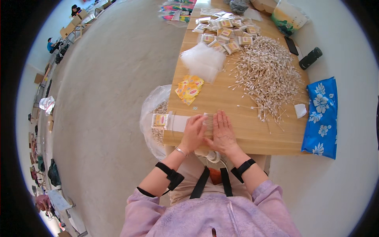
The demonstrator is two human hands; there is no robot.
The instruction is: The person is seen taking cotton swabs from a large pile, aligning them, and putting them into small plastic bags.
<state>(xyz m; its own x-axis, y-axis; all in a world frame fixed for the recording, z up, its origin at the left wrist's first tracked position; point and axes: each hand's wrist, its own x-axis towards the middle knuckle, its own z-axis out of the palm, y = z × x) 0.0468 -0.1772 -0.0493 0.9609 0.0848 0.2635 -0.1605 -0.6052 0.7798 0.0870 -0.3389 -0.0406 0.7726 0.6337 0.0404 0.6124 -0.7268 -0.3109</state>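
Note:
A short row of cotton swabs point(209, 120) lies on the wooden table between my hands, near its front edge. My left hand point(192, 133) is closed, its bent fingers at the left ends of the swabs. Stretched flat with fingers together, my right hand point(223, 134) rests against their right ends. Left of my left hand lies a whitish strip point(180, 123). Beyond it, at the table's left edge, is a pack of swabs with a yellow card point(160, 120). A clear plastic bag point(147, 118) holding loose swabs hangs below that edge.
A large heap of loose swabs point(270, 73) covers the table's right side. Yellow cards point(189, 89), clear bags point(203, 61) and filled packs point(225, 31) lie farther back. A blue flowered pouch point(321, 116), black bottle point(310, 58) and phone point(291, 46) line the wall side.

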